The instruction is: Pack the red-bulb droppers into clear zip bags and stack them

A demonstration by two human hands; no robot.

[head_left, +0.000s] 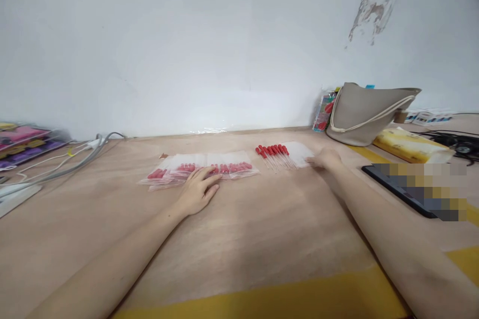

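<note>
Yellow tape (pixel 239 295) crosses the near side of a desk (pixel 254 239), where a person's left hand (pixel 200 192), its grip relaxed and fingers loosely spread, rests fingertips on clear bags (pixel 232 160) with red contents. Just beside them, red-topped droppers (pixel 275 152) lie in a row next to a flat whitish bag (pixel 301 153). Right hand (pixel 326 158) meets that bag's outer edge; whether its grip pinches it cannot be told.
</note>
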